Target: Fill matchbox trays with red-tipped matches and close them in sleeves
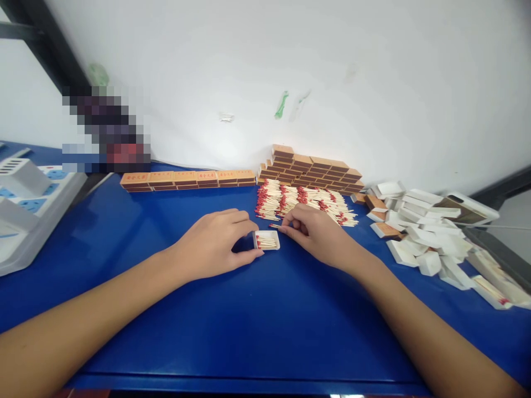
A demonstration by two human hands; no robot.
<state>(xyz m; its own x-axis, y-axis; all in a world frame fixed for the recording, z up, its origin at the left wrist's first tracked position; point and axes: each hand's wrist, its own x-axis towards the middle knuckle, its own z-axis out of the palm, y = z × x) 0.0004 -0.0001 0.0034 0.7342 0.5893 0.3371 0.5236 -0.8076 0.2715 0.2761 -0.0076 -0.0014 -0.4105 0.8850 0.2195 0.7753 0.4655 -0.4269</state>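
A small white matchbox tray (pixel 272 247) lies on the blue table, partly filled with red-tipped matches (pixel 266 242). My left hand (pixel 222 243) grips the tray at its left end, thumb at the near corner and fingers at the far one. Just beyond the tray's far right corner, my right hand (pixel 309 229) pinches a match (pixel 274 225) between thumb and fingertips, its red head pointing left. Behind that hand a wide heap of loose matches (pixel 290 199) is spread in rows, heads mostly to the left.
Stacked closed matchboxes (pixel 311 168) stand against the white wall, with a row of matchboxes (pixel 186 179) to their left. Several white trays (pixel 427 221) are piled at the right beside a phone-like object (pixel 468 207). A power strip (pixel 37 221) sits at the left edge.
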